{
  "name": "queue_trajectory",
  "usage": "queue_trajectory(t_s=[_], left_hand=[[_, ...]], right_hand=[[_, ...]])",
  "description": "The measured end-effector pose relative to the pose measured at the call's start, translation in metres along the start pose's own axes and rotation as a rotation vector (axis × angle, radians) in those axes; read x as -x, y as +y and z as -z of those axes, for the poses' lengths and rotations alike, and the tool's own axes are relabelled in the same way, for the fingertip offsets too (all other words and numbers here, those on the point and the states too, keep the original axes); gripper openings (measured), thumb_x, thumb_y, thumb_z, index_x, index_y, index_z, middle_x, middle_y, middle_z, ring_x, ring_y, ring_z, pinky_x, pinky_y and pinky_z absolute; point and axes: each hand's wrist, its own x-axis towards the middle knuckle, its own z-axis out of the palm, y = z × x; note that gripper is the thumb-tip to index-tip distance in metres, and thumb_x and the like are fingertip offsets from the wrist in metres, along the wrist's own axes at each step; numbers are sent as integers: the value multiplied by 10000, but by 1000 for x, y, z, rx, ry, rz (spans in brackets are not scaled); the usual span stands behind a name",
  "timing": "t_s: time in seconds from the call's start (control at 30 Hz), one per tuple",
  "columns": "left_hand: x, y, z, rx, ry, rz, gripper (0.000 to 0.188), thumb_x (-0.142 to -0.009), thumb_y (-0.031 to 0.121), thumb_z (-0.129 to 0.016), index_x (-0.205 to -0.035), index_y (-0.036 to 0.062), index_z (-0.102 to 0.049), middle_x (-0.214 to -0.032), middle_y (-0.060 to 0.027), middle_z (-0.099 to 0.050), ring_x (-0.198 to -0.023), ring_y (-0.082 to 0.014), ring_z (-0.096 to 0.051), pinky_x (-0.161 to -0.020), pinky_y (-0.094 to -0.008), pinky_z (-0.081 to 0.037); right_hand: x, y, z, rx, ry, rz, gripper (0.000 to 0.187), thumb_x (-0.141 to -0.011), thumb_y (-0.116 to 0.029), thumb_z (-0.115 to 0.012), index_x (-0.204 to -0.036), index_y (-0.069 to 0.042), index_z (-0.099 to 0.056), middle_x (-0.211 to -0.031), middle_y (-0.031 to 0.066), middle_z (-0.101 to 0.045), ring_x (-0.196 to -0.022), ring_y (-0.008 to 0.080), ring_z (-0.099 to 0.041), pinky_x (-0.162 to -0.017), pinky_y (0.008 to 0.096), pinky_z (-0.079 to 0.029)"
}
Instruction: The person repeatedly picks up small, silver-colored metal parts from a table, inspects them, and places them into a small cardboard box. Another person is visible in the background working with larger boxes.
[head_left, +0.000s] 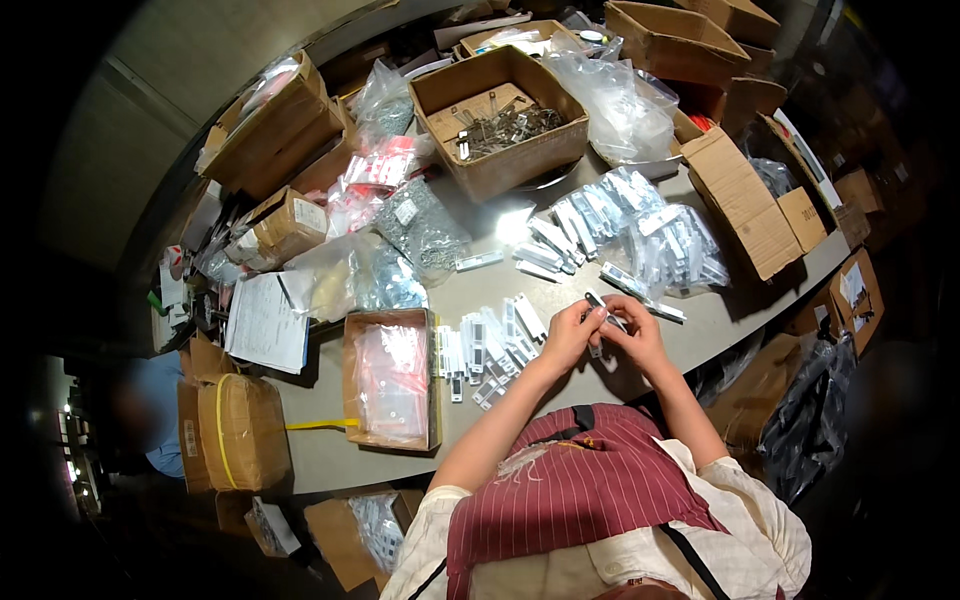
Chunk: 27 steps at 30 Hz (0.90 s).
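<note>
Both my hands meet above the near edge of the table. My left hand (pixel 570 338) is closed, its thumb and fingers pinching a narrow dark-and-white piece (pixel 594 299). On the other side my right hand (pixel 640 336) has its fingers curled onto the same piece, which they partly hide. A pile of slim white pieces with dark windows (pixel 478 345) lies left of my left hand. Just beyond my right hand are a single long piece (pixel 645 305) and a heap of similar pieces in clear plastic bags (pixel 677 248). More loose pieces (pixel 548 250) lie beyond my hands.
An open carton of clear, red-marked bags (pixel 390 435) stands left of the pile. Farther back sits a cardboard box (pixel 490 180) of small metal parts. A bag of metal bits (pixel 420 222), papers (pixel 265 325) and an open carton (pixel 745 205) surround the work area. A person in blue (pixel 165 450) is at far left.
</note>
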Motion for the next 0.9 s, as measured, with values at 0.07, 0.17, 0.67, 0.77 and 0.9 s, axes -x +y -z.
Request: queue_trajectory(t_s=[0.07, 0.17, 0.67, 0.77, 0.9], left_hand=[[5, -6, 7, 44, 13, 20, 291, -979, 270, -567, -854, 13, -624, -601, -22, -584, -535, -114, -558, -507, -253, -412], [17, 0, 18, -25, -55, -137, 249, -966, 257, -576, -864, 35, -621, -603, -10, -563, -504, -105, -522, -460, -222, -372], [41, 8, 33, 339, 30, 30, 333, -960, 350, -633, -795, 81, -527, -588, 24, -477, -472, -38, -367, -429, -209, -253], [38, -6, 35, 48, 77, -136, 368, -930, 291, -690, -704, 68, -506, -582, 44, -449, -543, -32, -375, -476, -229, -277], [50, 4, 28, 113, 183, -112, 393, -920, 238, -709, -650, 54, -490, -580, 50, -430, -588, -36, -359, -504, -243, -295]], right_hand=[[-3, -11, 9, -301, -140, -278, 235, -872, -184, -706, -1019, -11, -647, -947, 49, -656, -878, 144, -608, -780, 290, -485], [-4, -5, 7, -485, -168, -444, 198, -871, -177, -713, -990, -28, -659, -859, 9, -655, -796, 89, -592, -726, 227, -447], [-1, -50, -18, -802, -348, -649, 360, -844, -138, -679, -1162, -12, -571, -830, 35, -638, -618, 114, -609, -542, 244, -505], [3, -41, -17, -812, -379, -679, 351, -842, -139, -680, -1161, -28, -582, -814, 12, -629, -577, 84, -582, -483, 223, -472], [9, -36, -25, -830, -255, -644, 345, -837, -129, -685, -1155, -42, -582, -791, -13, -622, -557, 45, -550, -459, 195, -430]])
